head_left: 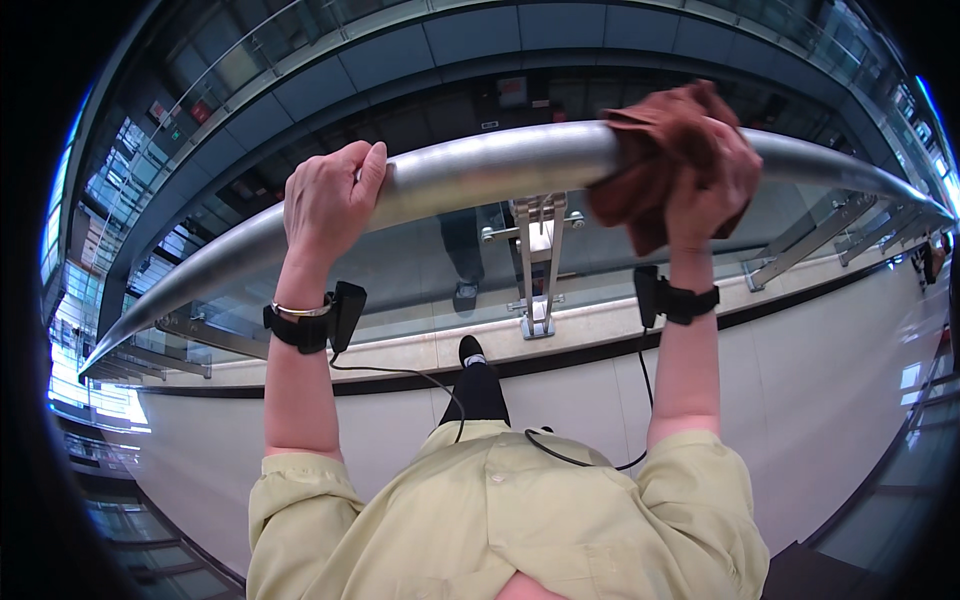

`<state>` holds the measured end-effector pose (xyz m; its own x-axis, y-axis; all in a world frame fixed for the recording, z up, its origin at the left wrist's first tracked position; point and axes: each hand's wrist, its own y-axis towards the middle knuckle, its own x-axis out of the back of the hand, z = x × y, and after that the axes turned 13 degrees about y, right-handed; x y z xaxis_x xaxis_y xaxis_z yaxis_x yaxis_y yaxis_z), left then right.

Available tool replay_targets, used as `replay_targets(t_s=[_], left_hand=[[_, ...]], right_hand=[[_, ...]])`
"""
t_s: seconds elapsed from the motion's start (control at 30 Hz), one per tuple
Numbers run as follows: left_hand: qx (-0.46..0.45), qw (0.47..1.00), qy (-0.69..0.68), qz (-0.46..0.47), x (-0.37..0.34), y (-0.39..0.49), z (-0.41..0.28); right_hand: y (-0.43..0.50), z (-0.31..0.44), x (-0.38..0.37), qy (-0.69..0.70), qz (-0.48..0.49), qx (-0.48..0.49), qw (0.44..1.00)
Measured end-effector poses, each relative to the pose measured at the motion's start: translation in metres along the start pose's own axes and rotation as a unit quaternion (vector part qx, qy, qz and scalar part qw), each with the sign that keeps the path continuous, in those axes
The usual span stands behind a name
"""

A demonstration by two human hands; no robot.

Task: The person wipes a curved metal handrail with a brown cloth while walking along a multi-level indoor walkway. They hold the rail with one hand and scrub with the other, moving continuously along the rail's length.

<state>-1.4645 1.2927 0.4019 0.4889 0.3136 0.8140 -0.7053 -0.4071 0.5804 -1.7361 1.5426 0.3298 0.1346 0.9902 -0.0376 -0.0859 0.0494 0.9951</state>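
Observation:
A thick brushed-metal handrail [502,157] runs across the view in front of me, bent by the lens. My left hand [330,202] grips the rail left of the middle, thumb on its upper side. On the right, my right hand [712,184] holds a crumpled reddish-brown cloth [660,150] against the rail; the cloth drapes over the tube and hangs below it, and it looks slightly blurred. Between the hands, a metal baluster post [538,262] with bolted fittings stands under the rail. Each wrist wears a black strap with a small box and a cable.
Glass panels [397,277] stand below the rail on a pale stone curb [592,321]. My black shoe [470,349] is near the curb. Pale floor tiles [787,390] lie behind the curb. Beyond the rail is a curved balcony [480,37]. At the far right edge a person is partly visible.

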Motion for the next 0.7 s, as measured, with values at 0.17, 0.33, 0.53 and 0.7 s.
replay_targets(t_s=[0.17,0.33,0.53,0.7], left_hand=[[0.001,1.000,-0.004,0.003,-0.003,0.001,0.002],[-0.008,1.000,-0.013,-0.010,-0.004,0.001,0.002],[-0.012,1.000,-0.025,-0.007,-0.005,0.001,0.000],[-0.005,1.000,-0.026,-0.005,-0.004,0.000,-0.002]], right_hand=[[-0.061,-0.019,0.030,0.060,-0.099,-0.224,0.968],[-0.139,0.030,-0.022,0.225,-0.037,-0.431,0.873],[-0.171,0.067,-0.105,0.434,-0.025,-0.515,0.739],[-0.237,0.083,-0.090,0.369,-0.013,-0.550,0.749]])
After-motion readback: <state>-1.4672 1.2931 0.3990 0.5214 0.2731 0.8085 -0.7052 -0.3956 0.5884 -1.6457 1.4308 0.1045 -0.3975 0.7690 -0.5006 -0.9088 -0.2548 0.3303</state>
